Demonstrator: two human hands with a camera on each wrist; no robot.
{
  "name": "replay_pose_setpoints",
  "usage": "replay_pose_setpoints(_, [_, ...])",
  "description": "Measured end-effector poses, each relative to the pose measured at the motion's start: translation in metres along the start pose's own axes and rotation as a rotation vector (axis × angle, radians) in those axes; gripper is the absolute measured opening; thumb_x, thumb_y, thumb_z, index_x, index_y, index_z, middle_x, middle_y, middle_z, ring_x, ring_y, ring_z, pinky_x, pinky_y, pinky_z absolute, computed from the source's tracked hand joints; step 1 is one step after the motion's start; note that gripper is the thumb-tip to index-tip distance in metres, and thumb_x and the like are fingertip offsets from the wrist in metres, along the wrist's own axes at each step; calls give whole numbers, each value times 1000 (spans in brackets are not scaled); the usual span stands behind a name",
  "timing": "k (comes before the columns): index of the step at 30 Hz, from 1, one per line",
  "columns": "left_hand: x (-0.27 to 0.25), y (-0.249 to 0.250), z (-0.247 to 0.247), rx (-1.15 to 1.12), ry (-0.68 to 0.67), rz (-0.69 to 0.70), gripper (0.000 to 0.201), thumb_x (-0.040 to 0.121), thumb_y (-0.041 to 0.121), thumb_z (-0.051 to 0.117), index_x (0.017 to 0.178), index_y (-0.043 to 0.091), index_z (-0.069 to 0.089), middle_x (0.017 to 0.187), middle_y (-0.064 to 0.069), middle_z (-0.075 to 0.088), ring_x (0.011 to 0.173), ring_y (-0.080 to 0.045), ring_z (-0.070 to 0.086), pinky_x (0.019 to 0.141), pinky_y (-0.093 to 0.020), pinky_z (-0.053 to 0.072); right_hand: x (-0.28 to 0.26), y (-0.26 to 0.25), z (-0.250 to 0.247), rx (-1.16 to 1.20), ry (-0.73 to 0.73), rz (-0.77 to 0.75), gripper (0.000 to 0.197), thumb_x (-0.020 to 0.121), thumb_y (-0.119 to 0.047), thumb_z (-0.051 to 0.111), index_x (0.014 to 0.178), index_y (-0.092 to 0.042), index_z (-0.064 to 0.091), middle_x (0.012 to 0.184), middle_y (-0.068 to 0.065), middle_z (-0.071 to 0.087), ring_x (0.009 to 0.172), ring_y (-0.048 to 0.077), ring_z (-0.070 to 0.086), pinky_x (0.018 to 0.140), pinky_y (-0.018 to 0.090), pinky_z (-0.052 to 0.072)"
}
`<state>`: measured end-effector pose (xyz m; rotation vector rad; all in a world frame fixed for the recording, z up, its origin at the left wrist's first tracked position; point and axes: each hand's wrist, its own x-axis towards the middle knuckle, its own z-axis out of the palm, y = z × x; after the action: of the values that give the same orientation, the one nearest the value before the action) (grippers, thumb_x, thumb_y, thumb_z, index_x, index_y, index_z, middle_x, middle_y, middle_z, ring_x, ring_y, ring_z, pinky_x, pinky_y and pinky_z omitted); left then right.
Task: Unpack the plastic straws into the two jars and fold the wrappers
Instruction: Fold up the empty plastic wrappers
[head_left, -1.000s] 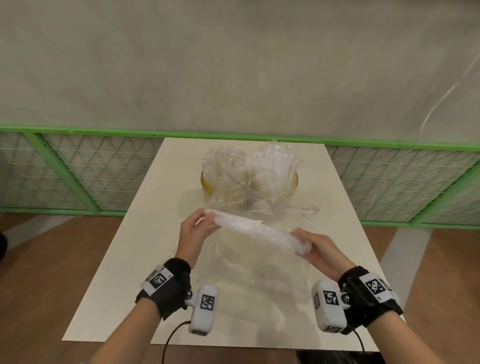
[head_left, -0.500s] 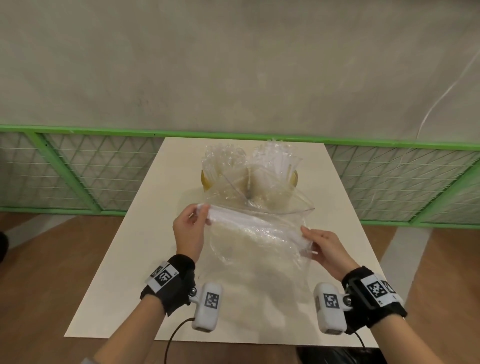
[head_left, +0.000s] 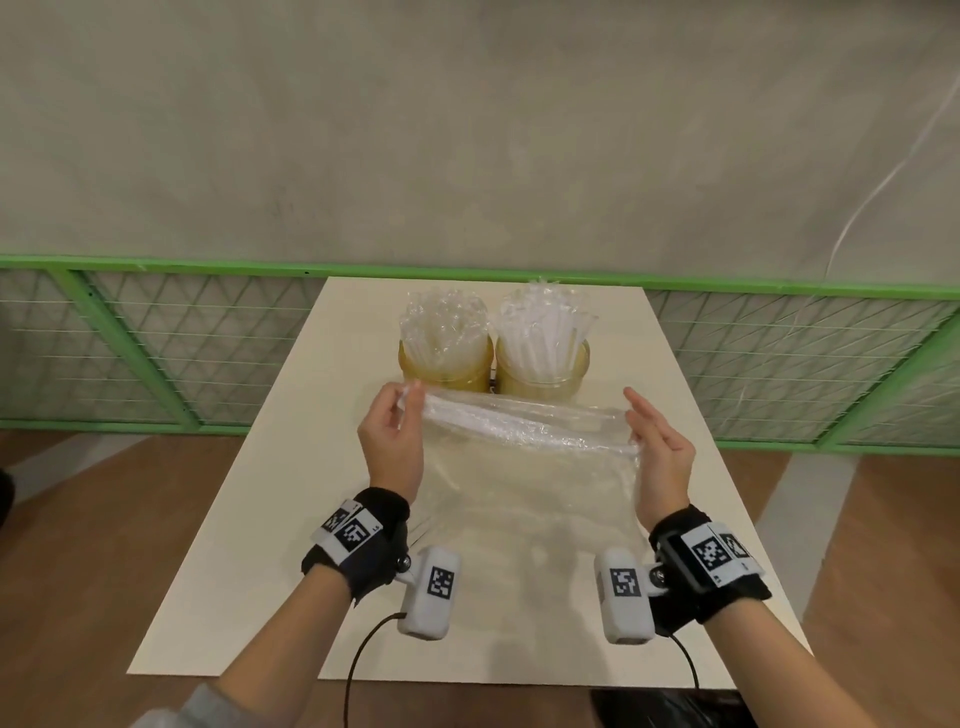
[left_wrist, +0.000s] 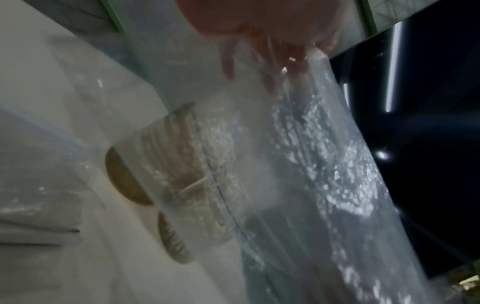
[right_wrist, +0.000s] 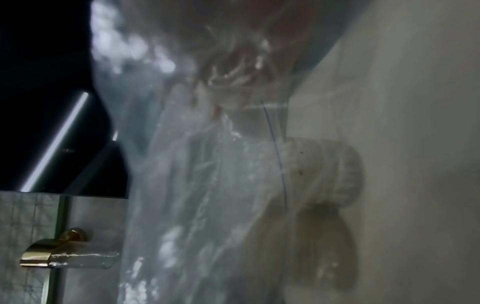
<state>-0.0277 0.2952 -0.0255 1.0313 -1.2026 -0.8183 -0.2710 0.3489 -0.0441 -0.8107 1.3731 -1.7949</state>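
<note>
Two amber jars stand side by side at the back of the table, the left jar (head_left: 444, 366) and the right jar (head_left: 543, 371), both packed with clear plastic straws (head_left: 540, 327). In front of them a clear plastic wrapper (head_left: 519, 462) is stretched wide between both hands, its lower part hanging to the table. My left hand (head_left: 408, 397) pinches its rolled top edge at the left end. My right hand (head_left: 636, 421) holds the right end. Both wrist views are blurred; the wrapper (left_wrist: 324, 164) (right_wrist: 194, 185) fills them, with a jar (left_wrist: 166, 164) (right_wrist: 324, 174) behind it.
The white table (head_left: 260, 519) is narrow, with wooden floor on both sides. A green mesh fence (head_left: 156, 353) and a grey wall stand behind it. A black cable (head_left: 358, 654) hangs from the left wrist camera over the front edge.
Both hands have moved apart and away from me toward the jars. The rolled wrapper has spread out into a wide sheet, and the jars' tops now show above it.
</note>
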Motion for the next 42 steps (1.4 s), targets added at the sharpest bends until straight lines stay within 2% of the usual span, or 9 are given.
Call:
replay_pose_setpoints(4, [3,-6,-4,37,-131,-50,16,88,31,57,89,16,52,76,6,45,67,-4,41,67,-15,38,0,0,-2,44,-190,20,60,73,-59,65,102,-6,67,109,12,66,103,23,60,92,37,45])
replay_pose_setpoints(9, [10,-14,-13,96,-309,-144,32,80,44,60,109,39,46,114,1,53,106,-17,55,92,-30,46,0,10,-10,-175,-379,-54,53,72,-21,74,118,-11,50,105,-15,61,100,6,59,86,20,48])
replay_pose_setpoints(17, [3,-29,-6,184,-360,-268,48,90,22,59,130,23,32,115,-3,48,65,-25,47,43,-21,45,8,18,-11,-205,-108,106,45,73,-2,76,102,-21,47,84,7,63,68,15,60,54,23,51])
replay_pose_setpoints(24, [6,-35,-9,181,-499,-371,71,84,33,66,136,35,18,150,5,22,117,-16,53,84,-35,55,5,16,-14,-166,-271,486,39,86,-38,59,117,-15,51,105,2,66,83,20,68,60,29,53])
replay_pose_setpoints(27, [12,-43,-11,292,-528,-389,96,78,38,71,147,35,3,156,5,14,141,-19,24,102,-35,43,9,26,-12,-368,-206,365,35,86,-33,64,102,-2,60,77,13,68,49,18,64,44,22,47])
replay_pose_setpoints(30, [10,-52,-14,221,-463,-409,93,74,36,74,143,38,14,151,-2,31,131,-23,42,97,-37,49,13,32,-7,-359,-46,257,29,81,-20,73,68,-3,53,45,10,48,34,19,49,34,20,32])
replay_pose_setpoints(34, [5,-55,-12,179,-359,-451,80,82,17,69,144,36,22,135,-3,47,83,-15,64,70,-29,54,9,42,-6,-327,61,289,44,74,-18,79,55,-13,39,48,9,43,32,14,47,38,21,34])
replay_pose_setpoints(39, [8,-49,-13,181,-457,-401,81,85,15,66,146,36,17,148,-6,34,43,-3,45,41,-17,44,16,31,-15,-428,-250,514,51,78,-60,61,110,-20,61,107,-2,64,100,17,59,91,38,46])
replay_pose_setpoints(42, [7,-46,-13,183,-498,-390,82,85,16,66,147,35,17,153,-1,25,59,10,57,59,-15,49,17,31,-8,-394,-155,463,48,81,-57,60,108,-18,61,92,6,71,79,21,64,72,32,51])
